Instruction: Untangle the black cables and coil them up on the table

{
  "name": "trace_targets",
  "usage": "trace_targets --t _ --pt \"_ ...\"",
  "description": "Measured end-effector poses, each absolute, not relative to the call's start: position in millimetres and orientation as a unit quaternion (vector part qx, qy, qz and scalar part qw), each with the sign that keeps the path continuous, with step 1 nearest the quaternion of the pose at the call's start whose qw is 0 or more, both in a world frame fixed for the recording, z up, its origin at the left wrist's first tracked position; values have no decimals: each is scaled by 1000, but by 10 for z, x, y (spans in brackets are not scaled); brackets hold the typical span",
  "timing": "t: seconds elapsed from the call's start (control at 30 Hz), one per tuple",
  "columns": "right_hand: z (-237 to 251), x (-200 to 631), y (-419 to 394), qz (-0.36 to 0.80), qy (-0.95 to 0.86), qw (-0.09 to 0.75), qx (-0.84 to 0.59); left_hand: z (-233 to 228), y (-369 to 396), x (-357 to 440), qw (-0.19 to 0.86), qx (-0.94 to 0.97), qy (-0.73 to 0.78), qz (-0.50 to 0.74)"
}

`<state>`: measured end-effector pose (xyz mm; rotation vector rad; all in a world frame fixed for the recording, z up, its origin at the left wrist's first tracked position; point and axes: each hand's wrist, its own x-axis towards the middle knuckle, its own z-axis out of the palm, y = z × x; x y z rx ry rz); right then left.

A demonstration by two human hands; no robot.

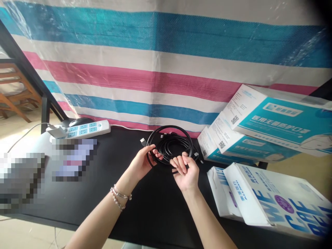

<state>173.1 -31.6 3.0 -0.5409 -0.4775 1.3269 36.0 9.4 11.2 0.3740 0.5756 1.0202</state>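
A thick black cable (191, 143) is bent into a round loop, raised on its edge in front of me. My left hand (143, 160) is closed on the loop's left side, thumb on top. My right hand (187, 170) has its fingers curled round the lower right part, and a short stretch of cable shows below them. Behind and inside the loop, a coil of thinner black cables (166, 147) lies on the table. A USB plug (143, 141) sticks out to the left of it.
On the black table (153, 214), a white power strip (103, 128) with a plugged-in charger (55, 131) stands at back left. Blurred-out items lie before it. Stacked blue-white mask boxes (280, 119) and white boxes (285, 197) fill the right. Striped sheeting (155, 62) hangs behind.
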Motion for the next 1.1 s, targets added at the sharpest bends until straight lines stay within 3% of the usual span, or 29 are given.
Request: trace_targets --t 0.1,0.4,0.57,0.9,1.1 --pt "24 1699 -310 606 -204 730 -242 81 50 454 840 134 265 454" --pt "-9 1612 -334 647 -268 669 -249 59 128 369 800 65 251 542" --pt "18 1730 -288 678 -232 650 -252 90 188 255 774 117 277 557" --pt "60 1933 -242 755 -192 542 -316 129 208 139 793 273 312 446" --pt "-4 1823 -227 724 -141 595 -319 144 202 158 772 324 286 467"
